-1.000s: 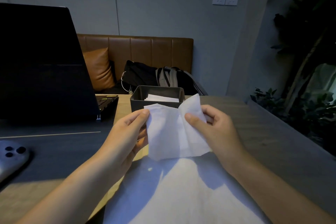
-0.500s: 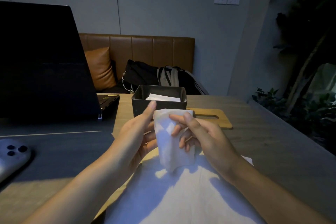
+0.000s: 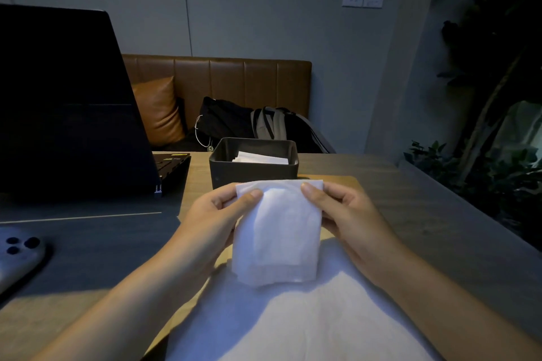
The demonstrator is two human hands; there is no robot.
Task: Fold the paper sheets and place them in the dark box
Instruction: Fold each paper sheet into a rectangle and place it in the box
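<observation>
Dim light falls across our wooden surface (image 3: 381,173), where the dark box (image 3: 253,168) already holds a few folded white sheets (image 3: 259,158). We pinch a folded paper sheet (image 3: 277,231) by its top corners, left hand (image 3: 217,214) and right hand (image 3: 346,208), just in front of the box. More flat paper (image 3: 293,319) lies beneath, unfolded, so much remains.

Two bare forearms and hands of a person.
Left hand (image 3: 217,214) and right hand (image 3: 343,211) wear no gloves, rings, watch or sleeves; fingernails short and plain.
</observation>
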